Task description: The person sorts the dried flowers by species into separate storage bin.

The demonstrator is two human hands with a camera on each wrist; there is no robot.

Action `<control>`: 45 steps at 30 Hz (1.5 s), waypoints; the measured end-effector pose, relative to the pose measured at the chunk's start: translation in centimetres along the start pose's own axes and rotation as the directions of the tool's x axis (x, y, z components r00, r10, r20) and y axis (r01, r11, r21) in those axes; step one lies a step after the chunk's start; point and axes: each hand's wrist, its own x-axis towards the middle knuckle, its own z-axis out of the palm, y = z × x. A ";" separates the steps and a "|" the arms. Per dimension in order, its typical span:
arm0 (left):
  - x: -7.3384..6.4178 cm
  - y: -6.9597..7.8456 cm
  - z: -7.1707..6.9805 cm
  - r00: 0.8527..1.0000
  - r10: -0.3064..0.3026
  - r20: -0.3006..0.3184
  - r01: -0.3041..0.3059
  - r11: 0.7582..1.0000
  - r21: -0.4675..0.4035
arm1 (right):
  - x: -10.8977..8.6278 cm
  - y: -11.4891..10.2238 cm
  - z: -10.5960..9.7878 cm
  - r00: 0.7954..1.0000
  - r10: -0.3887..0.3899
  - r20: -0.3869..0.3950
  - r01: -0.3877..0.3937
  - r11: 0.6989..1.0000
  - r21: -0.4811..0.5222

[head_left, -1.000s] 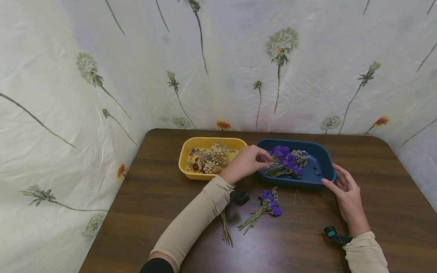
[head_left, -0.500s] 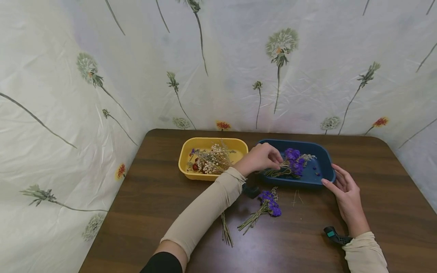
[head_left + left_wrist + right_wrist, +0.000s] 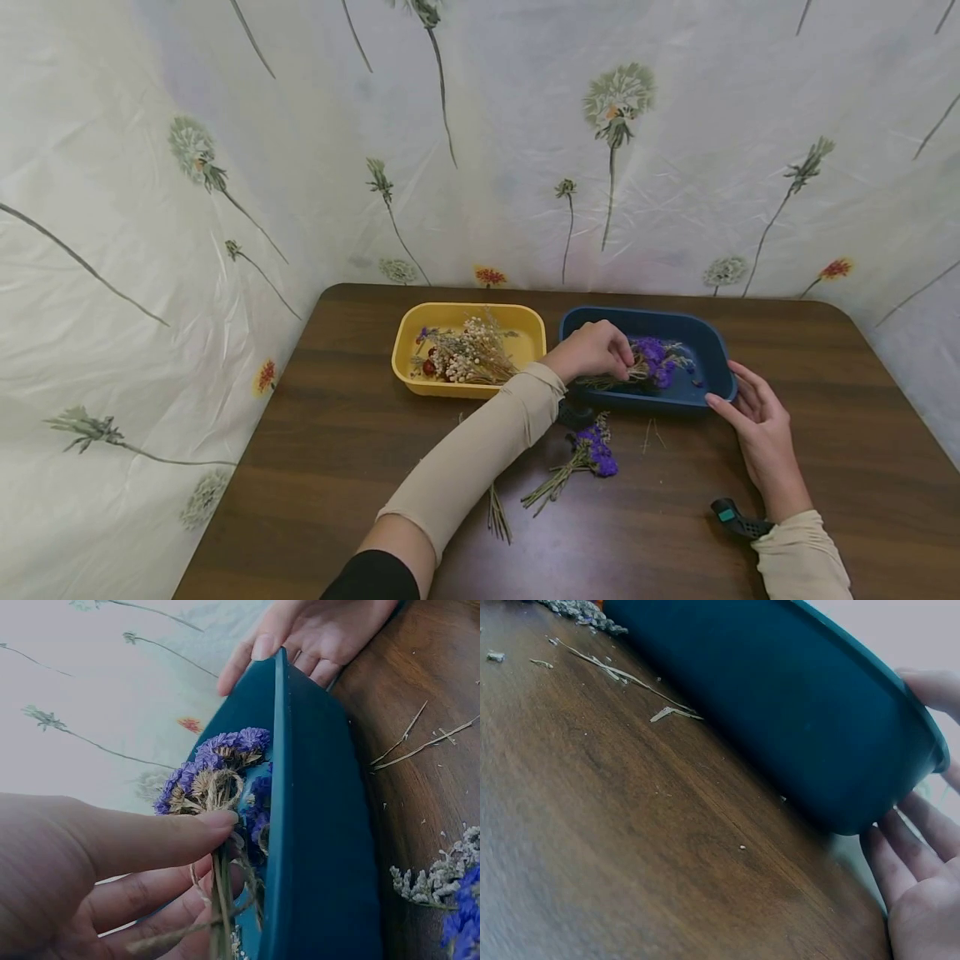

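A bunch of dried purple flowers (image 3: 251,741), tied with twine (image 3: 219,781), is over the blue tray (image 3: 708,333). My left hand (image 3: 596,348) pinches its stems between thumb and fingers, blooms pointing right. More purple flowers (image 3: 260,814) show below it in the left wrist view. At the tray's right end, my right hand (image 3: 761,421) holds the corner, thumb at the near edge and fingers against the outer wall. Another purple bunch (image 3: 596,450) lies on the table in front of the tray.
To the left stands a yellow tray (image 3: 405,367) with cream and reddish dried flowers. Bare stems (image 3: 497,517) lie partly hidden under my left sleeve. Thin stem scraps (image 3: 651,435) and crumbs dot the wooden table (image 3: 300,500). A printed flower curtain (image 3: 510,208) hangs behind.
My left hand has moved right into the blue tray, closed on the bunch's stems, and shifted the purple blooms rightward. The right hand has stayed at the tray's corner.
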 end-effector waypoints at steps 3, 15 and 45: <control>0.3 0.1 0.1 1.000 -0.005 -0.014 0.005 1.000 0.005 | 0.0 0.0 0.0 1.000 0.004 0.001 -0.004 1.000 -0.005; 1.0 0.1 1.8 0.999 -0.045 0.010 0.044 0.997 0.064 | -0.1 -0.1 0.0 1.000 0.024 0.006 -0.024 0.999 -0.027; 0.4 -0.2 0.8 0.996 0.061 0.071 -0.070 0.991 0.118 | 0.1 -0.1 0.0 1.000 0.021 -0.003 -0.021 1.000 -0.022</control>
